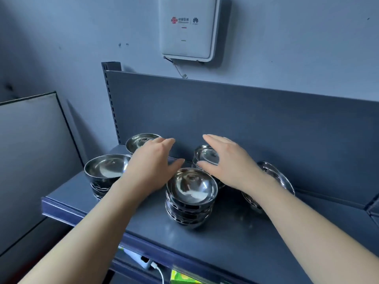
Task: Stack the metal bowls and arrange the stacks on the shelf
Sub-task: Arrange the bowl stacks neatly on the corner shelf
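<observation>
1. Both my hands are out over the shelf [235, 238], reaching toward its far side. My left hand [152, 167] is spread and empty, fingers loose, hovering between the far-left bowl [139, 141] and the near centre stack [191, 198]. It grips nothing.
2. My right hand [229, 167] is also spread wide, curving around the far centre stack [205, 156]. The thumb lies at the near rim and the fingers arch above the far rim; I cannot tell whether they touch the metal yet.
3. The bowls are already gathered in stacks: a near-left stack [103, 174] by the shelf's left edge, the near centre stack in front of my hands, the far centre stack under my right palm, and a right stack [274, 181], partly hidden behind my right forearm, that seems tilted.
4. I judge the stacking mostly done and the arranging in hand: I am about to take the far centre stack.
5. The next move calls for closing both hands on the stack's sides, low enough to hold every bowl, then sliding or lifting it into line without knocking the near centre stack, which stands just beside it.
</observation>
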`<control>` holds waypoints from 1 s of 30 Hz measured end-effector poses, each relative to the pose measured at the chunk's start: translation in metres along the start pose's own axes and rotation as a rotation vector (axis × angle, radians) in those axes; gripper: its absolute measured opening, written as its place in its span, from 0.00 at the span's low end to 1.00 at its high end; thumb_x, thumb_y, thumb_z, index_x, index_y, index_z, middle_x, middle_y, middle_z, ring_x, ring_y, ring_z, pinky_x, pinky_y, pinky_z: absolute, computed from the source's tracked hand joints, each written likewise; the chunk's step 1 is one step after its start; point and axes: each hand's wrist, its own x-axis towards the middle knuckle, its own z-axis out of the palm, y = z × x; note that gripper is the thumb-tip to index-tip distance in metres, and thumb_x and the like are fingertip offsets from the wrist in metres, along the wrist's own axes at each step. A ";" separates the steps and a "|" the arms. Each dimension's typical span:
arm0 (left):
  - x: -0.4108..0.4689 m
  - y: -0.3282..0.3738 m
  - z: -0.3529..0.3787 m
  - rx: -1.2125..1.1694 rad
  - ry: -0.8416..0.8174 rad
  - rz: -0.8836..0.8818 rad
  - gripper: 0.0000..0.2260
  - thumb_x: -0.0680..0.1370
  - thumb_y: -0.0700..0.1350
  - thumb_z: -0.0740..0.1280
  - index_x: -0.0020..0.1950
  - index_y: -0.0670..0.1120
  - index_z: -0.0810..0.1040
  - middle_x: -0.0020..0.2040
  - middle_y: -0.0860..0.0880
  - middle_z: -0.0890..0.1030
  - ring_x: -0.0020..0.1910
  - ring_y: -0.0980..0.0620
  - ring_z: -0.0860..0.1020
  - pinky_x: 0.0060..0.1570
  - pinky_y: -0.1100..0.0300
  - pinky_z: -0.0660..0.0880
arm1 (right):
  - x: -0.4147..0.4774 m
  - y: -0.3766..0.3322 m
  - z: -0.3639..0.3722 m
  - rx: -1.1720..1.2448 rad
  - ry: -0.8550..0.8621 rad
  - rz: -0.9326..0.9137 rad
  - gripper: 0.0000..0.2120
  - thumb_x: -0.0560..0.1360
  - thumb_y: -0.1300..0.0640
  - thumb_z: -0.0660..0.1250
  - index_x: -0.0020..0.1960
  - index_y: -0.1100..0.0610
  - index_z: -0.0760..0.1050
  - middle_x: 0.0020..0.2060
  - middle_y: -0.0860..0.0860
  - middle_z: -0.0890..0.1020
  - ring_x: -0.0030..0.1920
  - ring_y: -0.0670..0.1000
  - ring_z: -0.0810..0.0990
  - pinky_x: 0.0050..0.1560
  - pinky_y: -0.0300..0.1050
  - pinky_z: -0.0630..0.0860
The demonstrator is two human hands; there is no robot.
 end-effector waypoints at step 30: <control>0.112 -0.176 0.038 -0.181 -0.563 -0.023 0.38 0.52 0.71 0.71 0.54 0.49 0.72 0.49 0.53 0.78 0.46 0.53 0.77 0.47 0.54 0.76 | 0.147 -0.041 0.096 0.249 -0.297 0.250 0.25 0.64 0.54 0.80 0.59 0.53 0.78 0.53 0.45 0.83 0.56 0.46 0.79 0.54 0.37 0.76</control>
